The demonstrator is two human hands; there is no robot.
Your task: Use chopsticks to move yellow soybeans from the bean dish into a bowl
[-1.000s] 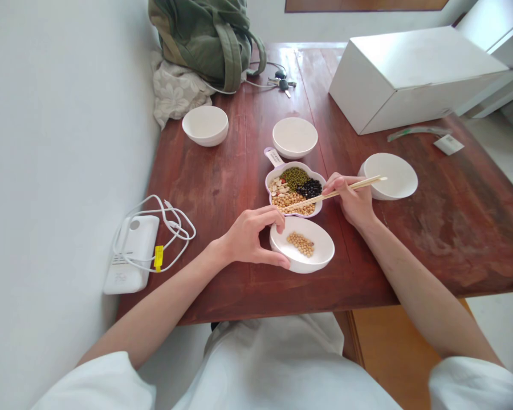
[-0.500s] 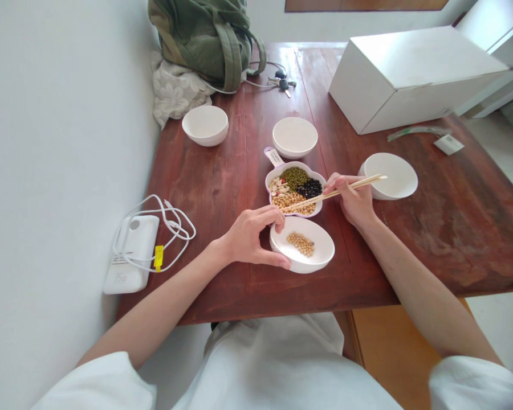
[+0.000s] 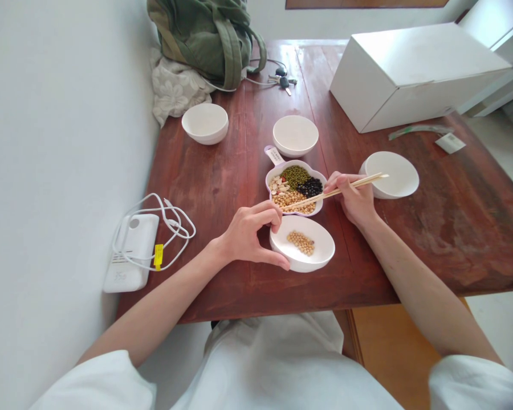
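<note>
The red-brown surface (image 3: 222, 182) is carrying everything under inspection, with a large white box (image 3: 410, 74) standing at its far right and a green bag (image 3: 205, 42) slumping at its far left. Three white bowls are standing apart on it: a left bowl (image 3: 205, 125), a middle bowl (image 3: 296, 136) and a right bowl (image 3: 391, 176). A fourth, the near bowl (image 3: 311, 264), is sitting just in front of the handled dish (image 3: 277, 169); contact between the two is not certain. The left hand (image 3: 252, 233) is keeping its grip clamped on the near bowl, fingers over the rim and thumb against the outer wall. The right hand (image 3: 354, 196) is keeping its grip closed on the chopsticks (image 3: 330, 194), whose tips are reaching into the dish's yellow beans (image 3: 284, 198). Whether the tips are pinching a bean cannot be told. Green beans (image 3: 294, 175), black beans (image 3: 310, 188) and pale nut pieces (image 3: 277, 185) are lying alongside; a small heap (image 3: 300, 242) of yellow beans is resting in the near bowl. In this inspector's judgement, good handling means aligning both tips, taking one bean at its widest part, pressing lightly and holding the bowl steady. Against the frame half a second ago, the whole view is sitting slightly higher; the hands, chopsticks and heap are showing no clear change.
</note>
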